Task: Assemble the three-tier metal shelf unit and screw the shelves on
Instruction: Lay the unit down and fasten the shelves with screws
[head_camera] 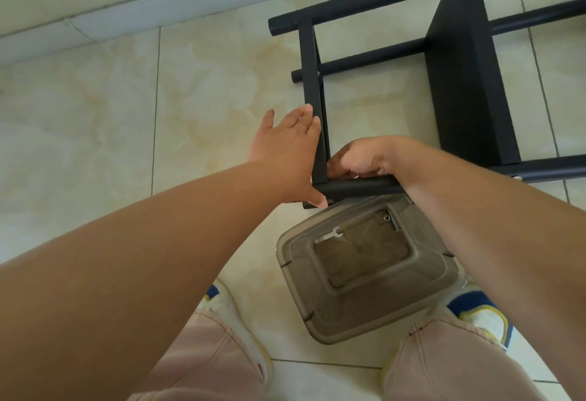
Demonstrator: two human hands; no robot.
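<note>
One flat wrench (328, 235) and one nut (386, 217) lie in the plastic tub (364, 315); fingers indiscernible.

Both arms reach forward: left hand (287, 150) flat with straight fingers, right hand (361, 159) curled, knuckles up.

Black matt-coated metal shelf frame (456, 83), smooth tubes and flat panels, under and just beyond the fingers (309, 115). Translucent brownish smooth plastic rectangular container (364, 277) nearer than the fingers, thin shiny metal flat wrench (328, 236) inside. Glossy beige marbled ceramic floor tiles (126, 99). Pale pink cloth trousers (203, 362), stitched seams.
</note>
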